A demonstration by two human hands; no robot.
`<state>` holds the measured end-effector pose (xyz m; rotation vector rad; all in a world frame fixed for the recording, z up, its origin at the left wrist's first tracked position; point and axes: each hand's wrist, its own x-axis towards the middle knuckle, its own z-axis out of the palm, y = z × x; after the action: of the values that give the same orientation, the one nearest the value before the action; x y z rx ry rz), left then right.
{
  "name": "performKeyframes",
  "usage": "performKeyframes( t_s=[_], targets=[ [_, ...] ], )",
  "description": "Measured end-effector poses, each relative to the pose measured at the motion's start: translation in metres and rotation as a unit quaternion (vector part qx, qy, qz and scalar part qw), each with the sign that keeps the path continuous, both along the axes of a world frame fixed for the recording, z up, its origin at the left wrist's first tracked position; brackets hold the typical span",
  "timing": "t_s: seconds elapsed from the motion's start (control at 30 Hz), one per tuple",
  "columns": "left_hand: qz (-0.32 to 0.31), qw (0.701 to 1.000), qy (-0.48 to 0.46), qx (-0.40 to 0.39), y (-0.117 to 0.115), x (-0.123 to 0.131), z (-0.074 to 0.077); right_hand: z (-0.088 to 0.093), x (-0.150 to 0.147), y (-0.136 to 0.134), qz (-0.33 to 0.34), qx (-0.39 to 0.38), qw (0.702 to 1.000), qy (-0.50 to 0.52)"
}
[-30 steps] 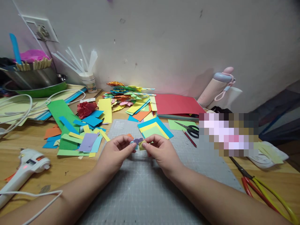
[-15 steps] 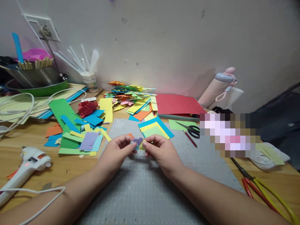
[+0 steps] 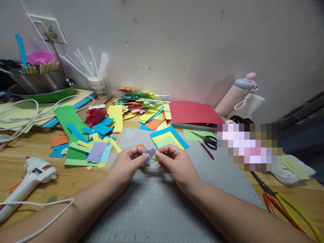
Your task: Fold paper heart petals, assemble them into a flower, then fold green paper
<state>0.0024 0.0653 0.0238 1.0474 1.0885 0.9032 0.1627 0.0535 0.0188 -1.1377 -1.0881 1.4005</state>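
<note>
Over the grey cutting mat (image 3: 162, 209), my left hand (image 3: 129, 163) pinches a small purple paper piece (image 3: 151, 152) with light blue paper (image 3: 146, 159) showing beneath it. Its top edge looks rounded, like hearts or petals. My right hand (image 3: 174, 163) pinches a small yellow paper piece (image 3: 155, 157) against the right side of the purple one. The fingertips partly hide these pieces, so I cannot tell whether they are joined. Just behind my left fingers lies an orange paper scrap (image 3: 141, 146). Stacked blue, yellow and green sheets (image 3: 168, 139) rest beyond my right hand.
Left are paper scraps (image 3: 97, 152), a red paper flower (image 3: 95, 116) and a hot glue gun (image 3: 31, 180) with its cord. Black scissors (image 3: 210, 140), a pencil (image 3: 207, 150) and red-yellow-handled scissors (image 3: 272, 194) lie right. Paper flowers (image 3: 136, 101) and a red sheet (image 3: 194, 113) sit behind.
The yellow piece has tilted and moved closer against the purple one, more covered by my right fingers. Both hands keep their pinch. The whole view has shifted slightly.
</note>
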Motion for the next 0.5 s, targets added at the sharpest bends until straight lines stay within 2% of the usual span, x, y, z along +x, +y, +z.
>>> performKeyframes(
  t_s=[0.5],
  targets=[
    [0.021,1.000,0.002,0.002,-0.0010,-0.0002,-0.0006,0.0023,0.0000,-0.0009,-0.004,-0.008,1.000,-0.005]
  ],
)
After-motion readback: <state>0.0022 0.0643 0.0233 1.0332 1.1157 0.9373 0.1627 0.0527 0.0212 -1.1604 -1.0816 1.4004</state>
